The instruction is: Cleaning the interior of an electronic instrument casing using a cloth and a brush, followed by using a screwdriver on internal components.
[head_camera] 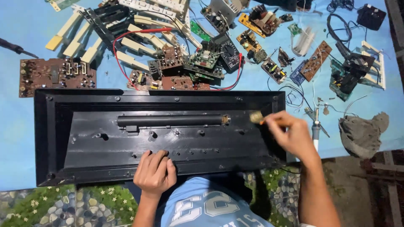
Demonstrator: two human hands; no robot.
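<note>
A long black plastic casing shell (54,138) lies open side up across a blue cloth. A dark cylindrical tube (168,121) runs along its middle. My right hand (290,134) holds a small brush (255,117) with tan bristles, its tip near the right end of the tube inside the shell. My left hand (155,172) rests with curled fingers on the shell's near edge, pressing on it.
Several circuit boards (57,75), loose keyboard keys (139,40), a black meter (229,54) with red leads, and cables lie on the blue cloth (21,29) beyond the shell. A soldering iron (315,128) and a grey rag (362,132) sit to the right.
</note>
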